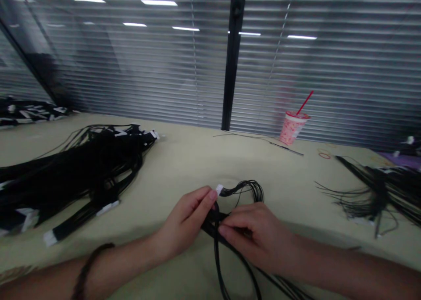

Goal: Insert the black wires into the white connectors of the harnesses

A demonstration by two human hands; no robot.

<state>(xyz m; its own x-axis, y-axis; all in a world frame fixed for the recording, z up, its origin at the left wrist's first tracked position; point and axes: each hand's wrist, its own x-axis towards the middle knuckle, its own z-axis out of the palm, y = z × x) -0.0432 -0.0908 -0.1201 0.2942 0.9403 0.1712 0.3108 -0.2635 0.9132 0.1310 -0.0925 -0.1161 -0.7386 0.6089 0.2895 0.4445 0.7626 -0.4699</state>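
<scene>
A black cable harness (218,247) runs between my two hands at the middle of the table. My left hand (189,219) is closed on it, thumb on top, near a small white connector (219,189). From that connector a bundle of thin black wires (253,187) arches over to the right and drops behind my right hand. My right hand (255,230) pinches the harness just right of the left hand, with thumb and forefinger together. Thicker loops of the cable hang down toward the bottom edge. What lies under the fingers is partly hidden.
A large pile of black harnesses (98,164) with white ends covers the left of the table (184,159). More black wires (378,190) lie at the right. At the back stand a pink cup (292,128) with a red straw and, before it, a thin pen-like tool (286,148).
</scene>
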